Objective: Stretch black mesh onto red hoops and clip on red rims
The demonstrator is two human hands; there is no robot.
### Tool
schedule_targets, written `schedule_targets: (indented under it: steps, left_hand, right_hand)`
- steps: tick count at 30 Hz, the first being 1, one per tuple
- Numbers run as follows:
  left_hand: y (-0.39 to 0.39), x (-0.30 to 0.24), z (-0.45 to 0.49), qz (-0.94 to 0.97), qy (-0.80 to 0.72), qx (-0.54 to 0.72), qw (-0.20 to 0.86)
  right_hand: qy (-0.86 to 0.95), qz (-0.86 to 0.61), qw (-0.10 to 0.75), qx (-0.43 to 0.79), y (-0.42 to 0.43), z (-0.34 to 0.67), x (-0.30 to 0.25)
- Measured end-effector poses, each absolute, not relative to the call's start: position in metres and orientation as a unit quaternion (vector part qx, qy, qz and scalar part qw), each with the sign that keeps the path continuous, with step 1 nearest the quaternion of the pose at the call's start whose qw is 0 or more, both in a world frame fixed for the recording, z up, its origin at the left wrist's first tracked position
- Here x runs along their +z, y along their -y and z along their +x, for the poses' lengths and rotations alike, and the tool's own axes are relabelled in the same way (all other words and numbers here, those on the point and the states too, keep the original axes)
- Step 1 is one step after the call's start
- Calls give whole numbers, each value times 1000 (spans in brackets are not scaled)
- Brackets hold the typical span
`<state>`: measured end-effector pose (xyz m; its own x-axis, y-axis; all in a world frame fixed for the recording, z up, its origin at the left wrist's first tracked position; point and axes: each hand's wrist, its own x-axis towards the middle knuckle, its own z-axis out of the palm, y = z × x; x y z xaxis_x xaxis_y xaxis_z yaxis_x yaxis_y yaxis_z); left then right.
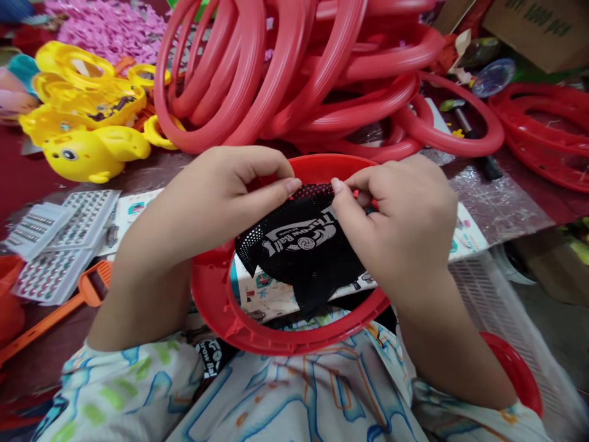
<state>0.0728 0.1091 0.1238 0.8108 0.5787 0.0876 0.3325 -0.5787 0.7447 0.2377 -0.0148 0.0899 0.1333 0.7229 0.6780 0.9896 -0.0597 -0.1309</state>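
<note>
A red plastic ring rests against my lap, tilted toward me. A black mesh net with white printed lettering hangs across its far rim. My left hand pinches the net's top edge between thumb and fingers at the ring's far side. My right hand pinches the same edge just to the right, fingertips almost meeting the left ones. Both hands press the net against the rim. Another black net piece lies on my lap below the ring.
A heap of red rings fills the table behind. Yellow duck toys sit at left, with blister cards and an orange handle. More red rings lie at right, a cardboard box behind them.
</note>
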Motion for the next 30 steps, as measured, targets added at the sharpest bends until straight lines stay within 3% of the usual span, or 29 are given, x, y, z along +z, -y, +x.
schedule_targets:
  steps: [6, 22, 27, 30]
  left_hand:
    - [-112, 116, 79, 883, -283, 154, 341]
    - [-112, 106, 86, 892, -280, 168, 313]
    - [-111, 103, 90, 888, -306, 169, 299]
    - [-109, 105, 91, 886, -324, 155, 295]
  right_hand:
    - [644, -692, 233, -227, 10, 244, 81]
    - [628, -697, 256, -234, 6, 241, 58]
    - [614, -650, 373, -249, 30, 231, 55]
    - [564, -674, 467, -95, 46, 217, 47]
